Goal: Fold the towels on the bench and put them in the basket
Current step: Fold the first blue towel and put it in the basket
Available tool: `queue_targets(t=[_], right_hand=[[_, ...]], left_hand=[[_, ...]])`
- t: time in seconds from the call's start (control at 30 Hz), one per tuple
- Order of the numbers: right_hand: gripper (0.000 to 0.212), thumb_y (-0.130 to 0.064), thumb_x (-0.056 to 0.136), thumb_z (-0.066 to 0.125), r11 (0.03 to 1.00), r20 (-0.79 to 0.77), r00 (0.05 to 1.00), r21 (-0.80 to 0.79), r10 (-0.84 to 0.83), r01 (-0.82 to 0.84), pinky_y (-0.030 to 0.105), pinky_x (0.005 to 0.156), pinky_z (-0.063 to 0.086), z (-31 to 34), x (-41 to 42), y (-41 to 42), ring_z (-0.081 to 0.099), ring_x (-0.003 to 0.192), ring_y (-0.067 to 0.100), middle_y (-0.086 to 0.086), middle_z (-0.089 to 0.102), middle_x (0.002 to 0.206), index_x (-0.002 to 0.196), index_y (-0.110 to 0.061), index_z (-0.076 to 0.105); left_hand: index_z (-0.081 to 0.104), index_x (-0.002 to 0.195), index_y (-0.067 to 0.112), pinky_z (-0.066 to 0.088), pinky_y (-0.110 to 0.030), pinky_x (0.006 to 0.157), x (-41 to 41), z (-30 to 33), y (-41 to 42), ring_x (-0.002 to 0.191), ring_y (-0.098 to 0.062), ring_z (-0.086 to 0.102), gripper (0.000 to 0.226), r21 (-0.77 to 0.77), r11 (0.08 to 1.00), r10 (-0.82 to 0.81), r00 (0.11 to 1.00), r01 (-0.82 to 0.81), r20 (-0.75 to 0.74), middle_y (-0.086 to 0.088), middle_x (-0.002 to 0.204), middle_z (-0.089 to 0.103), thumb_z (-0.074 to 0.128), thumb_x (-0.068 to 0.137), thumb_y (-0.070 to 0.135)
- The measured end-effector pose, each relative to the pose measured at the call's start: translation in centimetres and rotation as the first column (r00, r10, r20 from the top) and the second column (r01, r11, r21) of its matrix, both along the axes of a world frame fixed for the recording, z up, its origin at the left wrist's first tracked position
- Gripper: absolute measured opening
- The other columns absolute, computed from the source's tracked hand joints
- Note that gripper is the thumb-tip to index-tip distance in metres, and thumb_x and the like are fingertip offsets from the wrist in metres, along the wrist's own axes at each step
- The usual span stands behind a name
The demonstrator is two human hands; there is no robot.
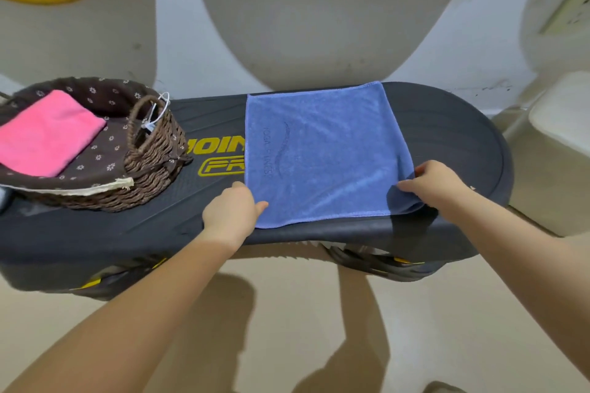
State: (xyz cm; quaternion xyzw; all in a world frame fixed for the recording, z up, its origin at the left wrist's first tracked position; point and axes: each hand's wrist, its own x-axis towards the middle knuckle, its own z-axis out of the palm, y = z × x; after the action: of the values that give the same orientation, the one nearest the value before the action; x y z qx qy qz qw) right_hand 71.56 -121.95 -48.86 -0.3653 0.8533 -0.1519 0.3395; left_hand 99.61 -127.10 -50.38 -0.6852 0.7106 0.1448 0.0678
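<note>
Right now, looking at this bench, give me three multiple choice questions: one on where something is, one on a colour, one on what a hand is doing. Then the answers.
1. Where does the wicker basket stand?
A. On the left part of the bench
B. On the floor under the bench
C. On top of the blue towel

2. What colour is the folded towel that lies in the basket?
A. Green
B. Pink
C. White

3. What is the right hand doing?
A. Hanging idle away from the bench
B. Holding the basket handle
C. Pinching the near right corner of the blue towel

Answers:
1 A: the basket sits on the black bench, left of the spread towel.
2 B: the cloth inside is bright pink.
3 C: its fingers lift that corner, while the left hand holds the near left corner.
</note>
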Motion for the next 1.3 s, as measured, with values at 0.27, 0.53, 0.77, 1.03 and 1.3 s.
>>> queue_targets(t=[0.27,0.53,0.77,1.03,1.3], right_hand=[[0.022,-0.021,0.085,0.067,0.995,0.118,0.989,0.05,-0.094,0.088,0.024,0.051,0.04,0.9,-1.5,1.7,0.044,0.056,0.017,0.01,0.048,0.064,0.083,0.0,0.062],[0.028,-0.027,0.083,0.067,0.969,-0.04,0.996,0.236,0.079,-0.067,0.024,0.049,0.038,0.8,-1.7,2.4,0.046,0.052,0.018,0.01,0.053,0.064,0.074,-0.001,0.059],[0.019,-0.025,0.085,0.067,0.995,0.304,0.949,0.079,-0.083,0.062,0.024,0.06,0.049,0.5,-1.5,2.8,0.055,0.062,0.015,0.007,0.06,0.073,0.083,-0.008,0.059],[0.034,-0.034,0.082,0.069,0.969,0.09,0.996,0.243,0.015,-0.036,0.023,0.047,0.038,1.2,-1.9,3.8,0.049,0.054,0.019,0.006,0.05,0.066,0.073,-0.004,0.055],[0.028,-0.029,0.089,0.06,0.998,0.144,0.989,0.056,0.021,-0.029,0.022,0.055,0.044,1.1,-1.6,4.2,0.054,0.061,0.016,0.008,0.059,0.07,0.074,-0.005,0.061]], left_hand=[[0.038,0.063,0.009,0.034,-0.034,0.063,0.6,-0.9,-1.5,0.093,-0.042,0.057,0.037,0.145,0.984,0.125,0.979,-0.102,-0.16,-0.029,0.106,0.06,0.054,0.091,0.026],[0.046,0.114,0.0,0.037,-0.034,0.068,0.7,-0.4,-0.4,0.096,-0.034,0.054,0.049,0.089,0.981,0.177,0.983,-0.173,-0.043,-0.017,0.116,0.057,0.047,0.093,0.044],[0.051,0.072,0.0,0.036,-0.034,0.068,0.9,-1.1,-0.3,0.073,-0.027,0.042,0.044,0.159,0.982,0.112,0.991,-0.1,-0.069,-0.027,0.115,0.055,0.044,0.095,0.036],[0.051,0.102,-0.002,0.034,-0.031,0.056,0.7,-1.0,0.1,0.088,-0.035,0.058,0.034,0.05,0.965,0.261,0.925,-0.258,-0.276,-0.017,0.094,0.059,0.059,0.089,0.028],[0.034,0.06,0.009,0.028,-0.027,0.053,0.3,0.2,-0.4,0.055,-0.021,0.034,0.039,0.234,0.95,0.278,0.895,-0.205,-0.347,-0.009,0.064,0.038,0.056,0.089,0.023]])
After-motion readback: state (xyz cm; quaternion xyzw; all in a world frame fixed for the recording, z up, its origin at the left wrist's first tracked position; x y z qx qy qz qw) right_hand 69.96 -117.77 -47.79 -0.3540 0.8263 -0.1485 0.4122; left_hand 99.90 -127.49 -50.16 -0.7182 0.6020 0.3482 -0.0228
